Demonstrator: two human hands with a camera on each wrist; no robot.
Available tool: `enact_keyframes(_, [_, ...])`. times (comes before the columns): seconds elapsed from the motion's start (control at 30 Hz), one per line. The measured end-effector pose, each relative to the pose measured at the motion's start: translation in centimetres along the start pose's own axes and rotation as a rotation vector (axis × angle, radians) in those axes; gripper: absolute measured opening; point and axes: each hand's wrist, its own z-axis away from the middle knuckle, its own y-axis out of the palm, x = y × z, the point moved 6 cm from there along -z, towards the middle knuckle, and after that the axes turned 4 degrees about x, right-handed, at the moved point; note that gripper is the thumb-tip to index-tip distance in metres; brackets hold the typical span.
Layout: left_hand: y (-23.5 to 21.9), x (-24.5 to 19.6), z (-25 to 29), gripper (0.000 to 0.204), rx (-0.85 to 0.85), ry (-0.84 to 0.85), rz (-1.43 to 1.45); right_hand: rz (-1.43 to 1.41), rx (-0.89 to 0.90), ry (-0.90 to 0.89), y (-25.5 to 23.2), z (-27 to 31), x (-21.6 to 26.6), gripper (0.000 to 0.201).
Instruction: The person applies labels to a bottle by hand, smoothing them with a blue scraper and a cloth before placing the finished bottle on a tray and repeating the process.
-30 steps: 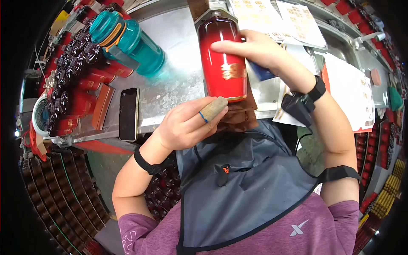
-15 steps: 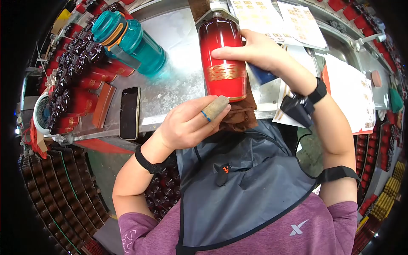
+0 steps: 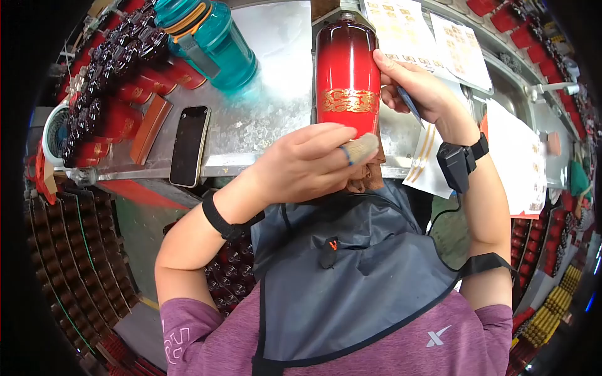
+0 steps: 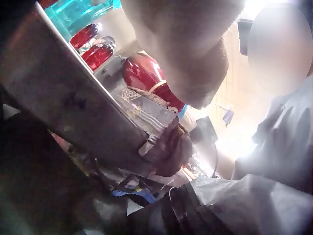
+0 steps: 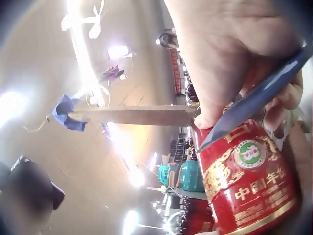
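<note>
A glossy dark-to-red bottle [image 3: 346, 72] with a gold band lies on brown cloth [image 3: 369, 178], its neck pointing away. My left hand [image 3: 310, 160], a tan cover on one finger, curls at the bottle's base and hides its lower edge; in the left wrist view that hand [image 4: 181, 49] is blurred over the bottle [image 4: 142, 72]. My right hand [image 3: 429, 94] pinches a flat blue blade [image 3: 409, 102] beside the bottle. The right wrist view has the hand [image 5: 230, 54], the blade [image 5: 259, 98] against or just over the bottle [image 5: 252, 178], and a printed label.
A teal jug [image 3: 222, 53], a phone [image 3: 190, 145] and a red-brown block [image 3: 150, 128] stand or lie on the left of the metal table. More dark-red bottles [image 3: 132, 88] crowd beyond them. Sheets of gold stickers [image 3: 461, 50] lie at the right.
The bottle has turned, bringing the gold band fully into view. My right thumb has shifted from its front to its right side. My left hand has moved further across the base. The view has shifted.
</note>
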Motion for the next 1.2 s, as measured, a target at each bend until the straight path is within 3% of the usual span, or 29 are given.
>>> enact_keyframes(0.2, [1.2,-0.4,-2.3,0.044,0.113,0.030,-0.093,-0.023,-0.116,-0.005,-1.9,1.6,-0.4,0.060])
enact_keyframes(0.3, [0.4,-1.1,-1.5,0.045,0.038,0.045,-0.144,-0.049,-0.133,-0.038,-5.8,4.0,-1.0,0.057])
enact_keyframes(0.33, [0.4,-1.2,-1.2,0.045,0.055,0.032,-0.183,-0.084,-0.177,-0.039,-7.2,5.1,-1.4,0.046])
enact_keyframes(0.47, [0.2,-1.2,-1.3,0.045,0.134,0.026,-0.221,-0.029,-0.289,-0.039,-12.5,9.8,-2.1,0.039])
enact_keyframes(0.57, [1.2,-0.9,-2.4,0.042,0.196,0.114,-0.189,0.035,-0.622,-0.104,-19.0,12.7,-2.7,0.028])
enact_keyframes(0.7, [2.0,-0.4,-4.6,0.039,0.302,0.164,-0.159,0.142,-0.799,-0.048,-28.0,13.5,-4.7,0.026])
enact_keyframes(0.77, [1.9,-0.2,-5.2,0.037,0.328,0.111,-0.091,0.345,-0.913,-0.014,-30.9,12.7,-4.9,0.023])
enact_keyframes(0.83, [1.5,-0.1,-5.4,0.040,0.375,0.095,-0.126,0.390,-0.929,-0.004,-33.2,10.3,-5.4,0.035])
enact_keyframes(0.9, [1.1,0.3,-5.5,0.042,0.392,-0.026,-0.132,0.838,-1.123,0.191,-34.1,8.4,-4.7,0.052])
enact_keyframes(0.93, [1.2,0.4,-5.3,0.044,0.397,-0.083,-0.118,0.995,-1.105,0.226,-33.9,7.3,-4.0,0.063])
enact_keyframes(0.97, [0.9,0.4,-5.4,0.044,0.400,-0.092,-0.122,0.995,-1.096,0.219,-33.8,6.5,-3.7,0.063])
enact_keyframes(1.03, [0.1,0.8,-5.7,0.045,0.381,-0.223,-0.119,1.003,-0.983,0.486,-32.8,5.5,-3.8,0.063])
enact_keyframes(1.17, [0.9,1.1,-3.4,0.050,0.281,-0.284,-0.114,1.051,-1.030,0.372,-35.4,5.1,-5.2,0.043])
enact_keyframes(1.2, [0.9,1.5,-2.5,0.055,0.147,-0.376,0.011,1.055,-1.024,0.372,-35.7,5.3,-5.4,0.043])
